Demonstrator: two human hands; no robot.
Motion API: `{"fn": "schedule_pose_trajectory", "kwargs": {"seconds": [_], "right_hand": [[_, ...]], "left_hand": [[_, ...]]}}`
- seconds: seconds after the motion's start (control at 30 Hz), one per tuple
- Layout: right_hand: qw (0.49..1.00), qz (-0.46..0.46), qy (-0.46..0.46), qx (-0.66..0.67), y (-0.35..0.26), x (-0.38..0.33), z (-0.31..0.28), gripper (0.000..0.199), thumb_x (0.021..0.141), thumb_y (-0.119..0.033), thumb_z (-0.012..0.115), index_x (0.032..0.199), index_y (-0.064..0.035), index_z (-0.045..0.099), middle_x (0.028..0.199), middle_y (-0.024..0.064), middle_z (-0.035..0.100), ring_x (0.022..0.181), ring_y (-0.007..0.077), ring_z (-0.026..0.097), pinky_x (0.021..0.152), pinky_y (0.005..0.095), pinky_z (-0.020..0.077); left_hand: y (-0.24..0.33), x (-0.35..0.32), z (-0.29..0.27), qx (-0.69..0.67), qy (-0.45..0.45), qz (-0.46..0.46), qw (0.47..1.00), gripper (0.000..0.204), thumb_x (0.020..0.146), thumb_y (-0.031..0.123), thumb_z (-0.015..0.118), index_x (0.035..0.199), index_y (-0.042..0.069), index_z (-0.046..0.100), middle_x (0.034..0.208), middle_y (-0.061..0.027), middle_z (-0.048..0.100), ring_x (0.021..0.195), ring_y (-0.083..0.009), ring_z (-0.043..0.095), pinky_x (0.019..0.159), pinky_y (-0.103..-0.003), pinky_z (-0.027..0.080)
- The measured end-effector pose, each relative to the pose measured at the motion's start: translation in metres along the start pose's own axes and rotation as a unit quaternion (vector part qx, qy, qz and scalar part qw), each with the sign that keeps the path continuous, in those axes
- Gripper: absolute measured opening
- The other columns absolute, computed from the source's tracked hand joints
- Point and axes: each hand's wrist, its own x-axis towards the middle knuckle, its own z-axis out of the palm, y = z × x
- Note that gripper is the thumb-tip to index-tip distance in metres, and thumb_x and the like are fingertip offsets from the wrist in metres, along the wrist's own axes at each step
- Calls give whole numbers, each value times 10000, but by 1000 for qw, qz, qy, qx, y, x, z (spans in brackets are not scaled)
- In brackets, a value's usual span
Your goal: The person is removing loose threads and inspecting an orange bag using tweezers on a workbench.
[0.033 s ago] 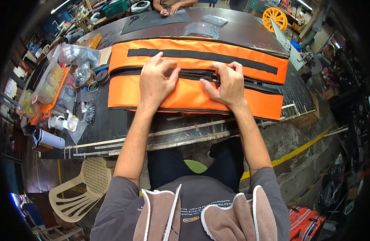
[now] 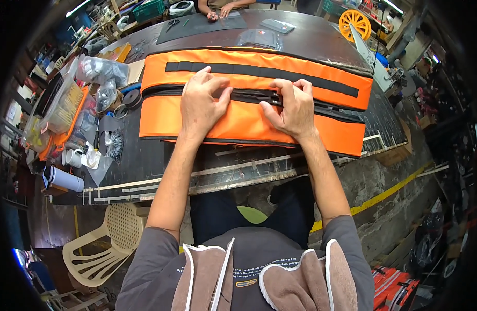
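Evidently, work is centring on a long orange bag (image 2: pixel 249 124), which is lying across the dark surface (image 2: pixel 145 168), just toward 12 o'clock from the middle of the view. A black zip (image 2: pixel 243 97) is running along it from 9 to 3 o'clock, and a black strap (image 2: pixel 259 72) is lying parallel on the 12 o'clock side.

The left hand (image 2: pixel 201 103) is resting on the bag toward 11 o'clock; its thumb and forefinger are standing well apart, pinching nothing, with the thumb tip ending near the zip. The right hand (image 2: pixel 296 111), toward 1 o'clock, is curling thumb and forefinger around a small dark slider (image 2: pixel 276 98); whether these fingers are actually gripping it, I cannot tell.

Judging by this pose, the step in hand is handling the zip at its slider. The next move is probably calling for a firm right-hand pinch there, while the left is keeping the fabric flat so the teeth are lining up.

Toward 12 o'clock, across the surface, a co-worker's hands (image 2: pixel 226 9) are working over a dark sheet (image 2: pixel 197 32).
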Motion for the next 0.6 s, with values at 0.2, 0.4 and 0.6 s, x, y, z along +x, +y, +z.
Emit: {"fn": "schedule_pose_trajectory", "kwargs": {"seconds": [0.2, 0.4, 0.6], "right_hand": [[999, -5, -53, -4, -3, 12, 14, 475, 909, -307, 879, 1279, -112, 655, 943, 30, 757, 828, 249, 712, 916, 455, 436], [999, -11, -49, -1, -8, 17, 20, 456, 934, -317, 873, 1286, -114, 668, 919, 22, 724, 811, 235, 699, 886, 448, 426], [997, -72, -31, 21, 6, 18, 21, 329, 917, -262, 896, 1194, -139, 770, 871, -2, 701, 784, 197, 682, 833, 395, 443]], "left_hand": [[-4, -1, 6, -20, 22, 18, 999, 133, 872, 137, 872, 994, 97, 837, 960, -104, 738, 1222, -369, 716, 1103, -491, 552], [17, -15, -6, 81, 20, 55, 995, 112, 850, 153, 897, 904, 143, 799, 894, 28, 734, 1034, -231, 690, 988, -431, 442], [23, -38, -15, 64, -10, 19, 998, 75, 874, 145, 868, 917, 155, 807, 992, 32, 813, 1266, -236, 700, 1083, -483, 383]]}}
